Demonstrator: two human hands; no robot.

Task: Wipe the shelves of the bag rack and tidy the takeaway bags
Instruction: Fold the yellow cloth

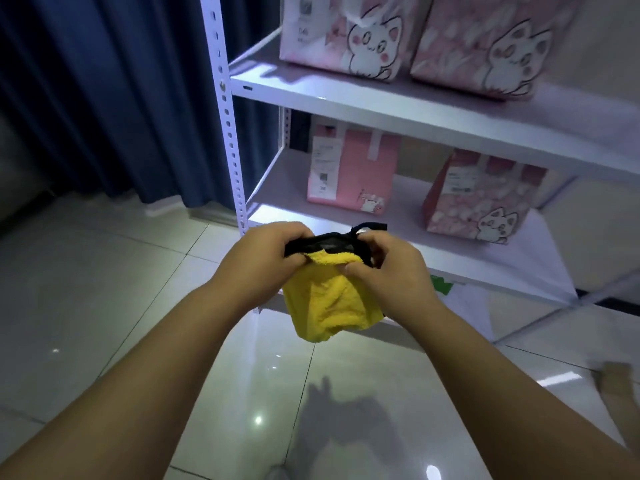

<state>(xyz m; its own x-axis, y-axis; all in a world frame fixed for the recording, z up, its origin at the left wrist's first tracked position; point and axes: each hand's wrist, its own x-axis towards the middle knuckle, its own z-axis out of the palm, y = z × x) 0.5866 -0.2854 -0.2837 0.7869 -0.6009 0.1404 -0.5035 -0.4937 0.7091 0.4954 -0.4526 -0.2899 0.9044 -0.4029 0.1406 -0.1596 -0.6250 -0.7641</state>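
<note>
2 hands, left hand [266,263] and right hand [391,268], grip yellow cloth [329,299].

yellow cloth [329,303], black trim; pink cat-print bags [349,39]; white rack [346,93]; blue curtain [104,91]

Yellow cloth [329,299]: fluffy napped pile, matt, edged in black woven trim [332,239]. White rack [346,95]: painted metal, smooth with a faint sheen, punched uprights [225,109]; pink bags [349,174]: printed paper, matt. Pale floor [104,271]: glazed tile, glossy and reflective; blue curtain [104,81]: pleated fabric, matt.
</note>
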